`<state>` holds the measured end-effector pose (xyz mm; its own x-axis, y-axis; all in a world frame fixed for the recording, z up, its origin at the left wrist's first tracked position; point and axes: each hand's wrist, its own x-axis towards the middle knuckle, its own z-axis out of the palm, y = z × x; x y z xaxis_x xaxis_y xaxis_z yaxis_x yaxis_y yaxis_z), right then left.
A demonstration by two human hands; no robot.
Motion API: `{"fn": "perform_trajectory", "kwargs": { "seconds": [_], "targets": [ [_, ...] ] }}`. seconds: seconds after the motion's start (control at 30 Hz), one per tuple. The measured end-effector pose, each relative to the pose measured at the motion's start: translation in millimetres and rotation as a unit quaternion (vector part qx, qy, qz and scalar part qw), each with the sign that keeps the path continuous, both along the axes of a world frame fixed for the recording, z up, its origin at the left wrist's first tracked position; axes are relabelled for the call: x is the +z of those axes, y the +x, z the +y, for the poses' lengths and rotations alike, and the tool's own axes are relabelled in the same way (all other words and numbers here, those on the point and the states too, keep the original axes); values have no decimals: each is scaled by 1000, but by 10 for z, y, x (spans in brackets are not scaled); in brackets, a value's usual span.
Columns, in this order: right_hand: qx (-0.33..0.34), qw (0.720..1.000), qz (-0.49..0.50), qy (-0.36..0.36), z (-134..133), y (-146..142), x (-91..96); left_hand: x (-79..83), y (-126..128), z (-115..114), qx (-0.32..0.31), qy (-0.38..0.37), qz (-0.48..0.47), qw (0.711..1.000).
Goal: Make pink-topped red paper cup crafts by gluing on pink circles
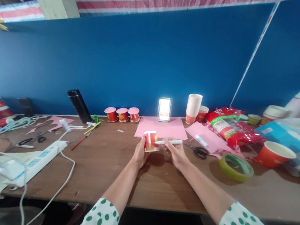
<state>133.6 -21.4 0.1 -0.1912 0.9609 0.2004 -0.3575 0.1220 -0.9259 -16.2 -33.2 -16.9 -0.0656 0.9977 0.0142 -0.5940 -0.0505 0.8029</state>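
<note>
One small red-and-white paper cup (pixel 149 140) is held upright above a brown wooden table (pixel 105 166), gripped by the fingers of the left hand (pixel 139 153); the right hand (pixel 176 155) pinches a slim white pen-like tool (pixel 175 142), its tip at the cup's side, perhaps touching it. Behind lies a flat pink paper sheet (pixel 174 130), and three red cups with round pink tops (pixel 122 115) stand farther left
</note>
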Motion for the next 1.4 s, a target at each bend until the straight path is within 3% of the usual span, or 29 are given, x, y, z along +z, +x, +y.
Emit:
{"fn": "perform_trajectory", "kwargs": {
  "seconds": [0.6, 1.4],
  "targets": [
    [32, 999, 1, 19, -29, -1, 34, -14, 5, 0, -12, 10, -5, 1000],
    [25, 1000, 3, 4, -21, -6, 14, 9, 3, -6, -4, -7, -1, 1000]
  ]
}}
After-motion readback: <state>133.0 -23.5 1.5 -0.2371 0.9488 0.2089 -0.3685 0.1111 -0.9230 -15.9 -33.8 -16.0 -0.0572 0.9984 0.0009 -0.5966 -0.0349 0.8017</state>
